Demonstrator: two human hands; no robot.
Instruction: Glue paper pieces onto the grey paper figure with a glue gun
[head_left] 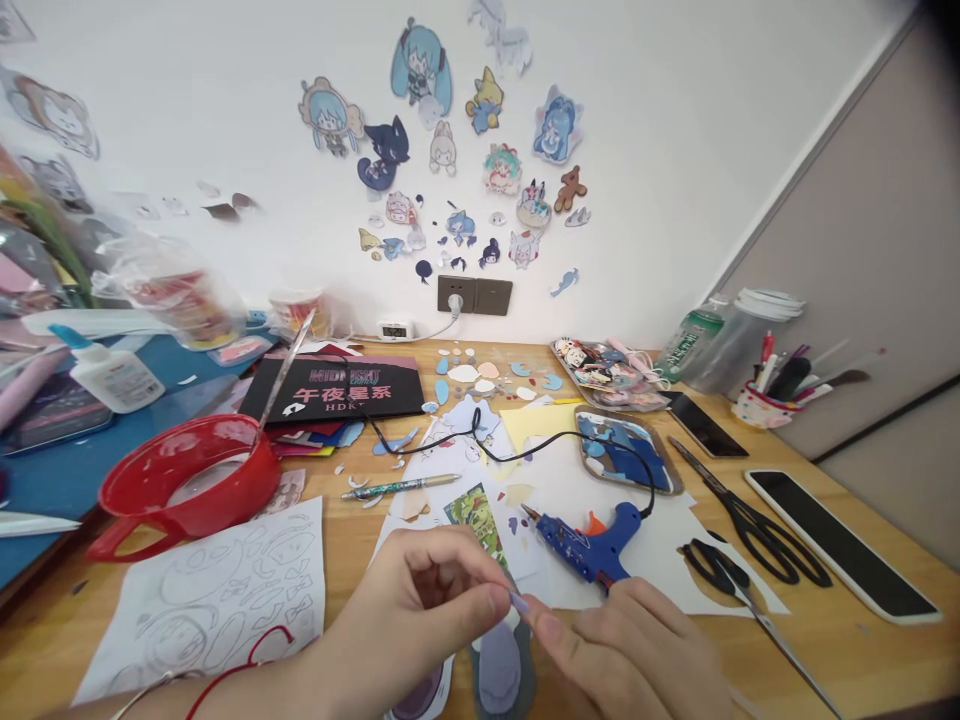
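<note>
My left hand point(435, 600) is closed in a pinch, thumb against forefinger, on a small lavender cut-out piece point(519, 604). My right hand point(622, 650) has its fingers curled, and a fingertip and thumb meet the other end of the same piece. Just below them on the desk lies a grey and lavender cut-out shape point(500, 665), partly covered by the hands. A blue hot glue gun point(581, 545) lies right behind my right hand, its nozzle pointing left. Behind my left hand is a green picture card point(478, 515).
At left are a red bowl point(255, 480), a glue bottle point(120, 380) and a sheet of outline drawings point(202, 600). Two pairs of black-handled scissors point(765, 535), a white-edged phone point(840, 545) and a pen cup point(765, 408) are at right. The glue gun's black cord point(510, 455) crosses the papers.
</note>
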